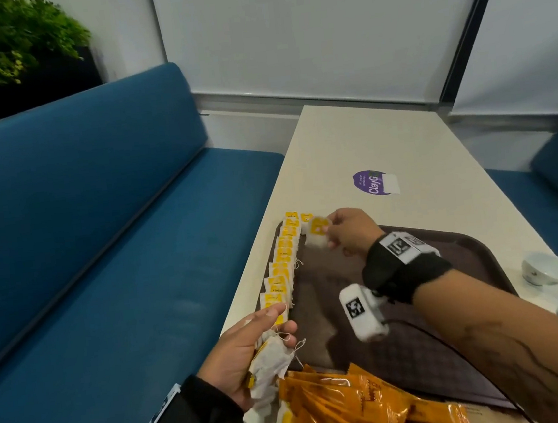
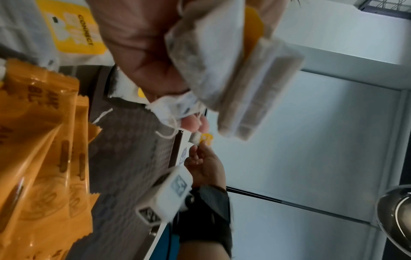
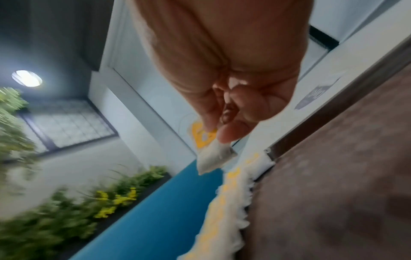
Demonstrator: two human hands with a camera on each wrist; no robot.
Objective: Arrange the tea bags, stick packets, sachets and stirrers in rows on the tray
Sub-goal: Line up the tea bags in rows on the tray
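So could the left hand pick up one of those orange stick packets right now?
Probably not yet: the left hand already grips a bundle of tea bags. The orange stick packets lie right beside it, nothing between, so only the full grip hinders.

I see a blue bench [image 1: 100, 230] left of the pale table [image 1: 383, 138], a purple sticker [image 1: 371, 183] on it, white cups [image 1: 545, 267] at its right edge, a plant [image 1: 1, 40] behind.

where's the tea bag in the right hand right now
In the head view the right hand pinches the tea bag over the tray's far left corner, beside the tea bag row.
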